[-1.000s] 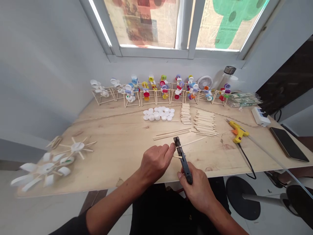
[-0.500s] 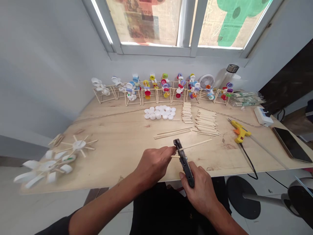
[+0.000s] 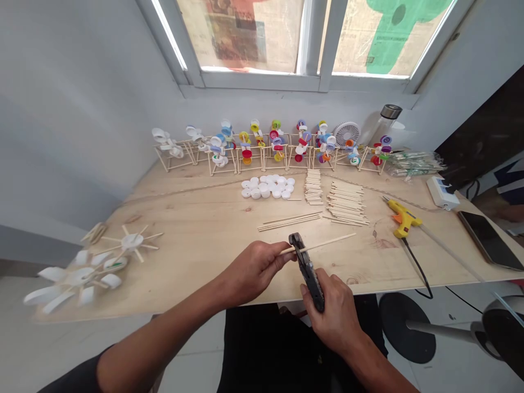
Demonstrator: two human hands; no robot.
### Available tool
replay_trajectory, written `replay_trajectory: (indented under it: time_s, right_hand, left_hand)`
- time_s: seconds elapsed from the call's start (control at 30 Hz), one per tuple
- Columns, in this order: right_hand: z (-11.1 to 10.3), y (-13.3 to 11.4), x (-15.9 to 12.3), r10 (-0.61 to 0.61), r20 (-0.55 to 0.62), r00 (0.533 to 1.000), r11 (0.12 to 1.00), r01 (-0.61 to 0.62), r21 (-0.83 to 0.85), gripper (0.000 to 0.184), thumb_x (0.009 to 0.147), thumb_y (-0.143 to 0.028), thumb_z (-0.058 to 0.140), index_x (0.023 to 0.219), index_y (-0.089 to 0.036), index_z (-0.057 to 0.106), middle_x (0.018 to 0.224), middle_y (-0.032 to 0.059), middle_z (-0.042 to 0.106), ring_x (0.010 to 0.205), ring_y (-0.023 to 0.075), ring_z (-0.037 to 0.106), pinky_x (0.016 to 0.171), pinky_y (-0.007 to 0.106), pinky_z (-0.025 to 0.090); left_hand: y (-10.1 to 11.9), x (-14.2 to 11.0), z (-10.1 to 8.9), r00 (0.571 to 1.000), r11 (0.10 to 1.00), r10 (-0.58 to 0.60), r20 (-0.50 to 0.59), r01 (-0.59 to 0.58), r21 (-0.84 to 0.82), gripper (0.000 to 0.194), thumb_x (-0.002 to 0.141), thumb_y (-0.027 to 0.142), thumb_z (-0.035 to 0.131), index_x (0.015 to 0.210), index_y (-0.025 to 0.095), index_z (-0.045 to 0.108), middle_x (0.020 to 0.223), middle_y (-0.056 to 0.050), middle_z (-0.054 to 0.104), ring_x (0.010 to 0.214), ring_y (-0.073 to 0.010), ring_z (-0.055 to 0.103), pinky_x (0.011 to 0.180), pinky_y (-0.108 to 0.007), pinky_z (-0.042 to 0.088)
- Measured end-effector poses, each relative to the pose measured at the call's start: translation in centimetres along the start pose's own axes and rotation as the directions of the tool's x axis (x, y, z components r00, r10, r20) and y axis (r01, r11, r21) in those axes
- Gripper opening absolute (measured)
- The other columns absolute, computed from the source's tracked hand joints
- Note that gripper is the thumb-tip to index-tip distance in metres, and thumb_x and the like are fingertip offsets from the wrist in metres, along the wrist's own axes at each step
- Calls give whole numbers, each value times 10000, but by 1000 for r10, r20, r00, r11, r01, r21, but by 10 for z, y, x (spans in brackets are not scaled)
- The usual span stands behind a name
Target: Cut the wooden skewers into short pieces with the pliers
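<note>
My left hand (image 3: pixel 256 268) pinches a thin wooden stick (image 3: pixel 327 243) that runs up to the right over the plywood table (image 3: pixel 196 229). My right hand (image 3: pixel 333 314) is wrapped round the handles of black cutting pliers (image 3: pixel 305 266), whose jaws sit on the stick just right of my left fingertips. Both hands hover at the table's near edge.
Loose sticks (image 3: pixel 289 221), two stacks of cut sticks (image 3: pixel 346 203) and white bottle caps (image 3: pixel 268 187) lie mid-table. A row of cap-and-stick models (image 3: pixel 270 146) lines the back. A yellow glue gun (image 3: pixel 403 218), phone (image 3: pixel 487 240), power strip (image 3: pixel 440 194) lie right; white cap wheels (image 3: pixel 96 265) left.
The short cut piece seen by my left fingers a second ago is gone from view. The stick now sits further through the plier jaws. The view shifted slightly.
</note>
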State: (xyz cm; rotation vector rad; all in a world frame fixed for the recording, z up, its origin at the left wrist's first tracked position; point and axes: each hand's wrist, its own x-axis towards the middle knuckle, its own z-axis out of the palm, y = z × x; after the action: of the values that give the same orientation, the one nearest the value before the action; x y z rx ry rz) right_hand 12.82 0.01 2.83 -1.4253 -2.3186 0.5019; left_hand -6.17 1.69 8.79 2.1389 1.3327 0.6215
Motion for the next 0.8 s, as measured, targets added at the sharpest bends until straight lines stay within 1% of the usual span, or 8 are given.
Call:
replay_trajectory:
  time_s: [0.13,0.23,0.3,0.33,0.4,0.53,0.67,0.8]
  right_hand:
    - [6,3,6,84,78,993,996,-85,11,185,827,-343,422,695,-213,436,532,-17,544,512,162,525,501,239,259]
    - [7,4,10,124,123,985,991,-129,40,204,833,-359,418,687,-216,422,512,-30,539,489,153,530,482,234,246]
    - [7,4,10,137,119,983,989,-143,40,197,831,-355,421,692,-216,427,524,-28,545,503,156,538,485,234,248]
    - [7,5,10,138,117,983,989,-143,39,188,829,-351,425,699,-216,433,535,-25,550,516,159,542,491,233,252]
    - [7,6,9,132,111,985,990,-137,37,168,821,-345,434,716,-214,444,561,-18,561,550,168,547,506,233,264]
    - [7,7,8,111,109,988,993,-115,39,153,817,-342,438,736,-214,453,582,-15,558,578,177,535,522,234,270]
    - [6,6,8,90,112,990,994,-96,55,148,819,-330,438,725,-217,444,585,-20,549,571,172,518,525,232,264]
    - [7,6,8,65,107,992,995,-72,62,137,821,-317,436,729,-217,441,595,-19,552,578,172,518,532,233,266]
  left_hand:
    - [-12,1,18,991,964,22,-134,15,266,225,905,203,310,888,170,532,625,17,564,534,-99,502,506,-194,355]
    - [-18,0,37,945,812,138,-296,63,580,209,878,159,347,942,149,546,658,-20,591,545,-127,520,496,-225,347]
    - [-20,0,46,913,729,198,-356,106,676,199,864,149,373,946,140,555,601,-13,563,494,-128,492,469,-235,326]
    - [-20,0,48,905,729,208,-372,111,676,198,859,141,376,943,142,556,586,-7,555,477,-124,484,459,-232,322]
    - [-21,0,49,907,798,197,-373,73,598,207,852,123,357,921,151,551,608,-4,574,488,-112,506,460,-215,342]
    - [-21,-1,39,947,937,132,-293,-23,349,209,849,131,338,899,166,537,718,-22,633,601,-114,580,515,-196,401]
    - [-17,1,23,985,987,33,-171,-4,163,203,884,205,346,897,169,546,660,-10,606,554,-108,545,514,-195,379]
    - [-15,5,9,1000,1000,-14,-27,14,22,289,917,273,303,784,162,535,562,30,490,502,-87,464,512,-184,343]
